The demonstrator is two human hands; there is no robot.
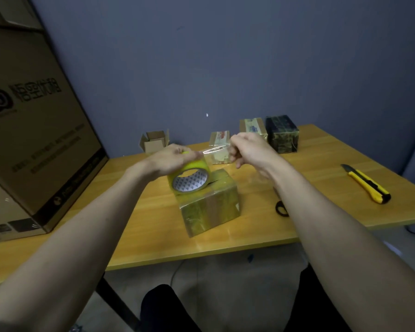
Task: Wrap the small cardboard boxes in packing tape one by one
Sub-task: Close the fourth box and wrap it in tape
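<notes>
A small cardboard box, shiny with tape on its sides, sits in the middle of the wooden table. Just above its far left corner my left hand grips a yellowish roll of packing tape. My right hand pinches the free end of the clear tape strip, which stretches between both hands above the box.
At the back stand an open empty small box, two taped boxes and a dark wrapped box. A yellow utility knife lies right; black scissors handles show beside my right forearm. A big carton fills the left.
</notes>
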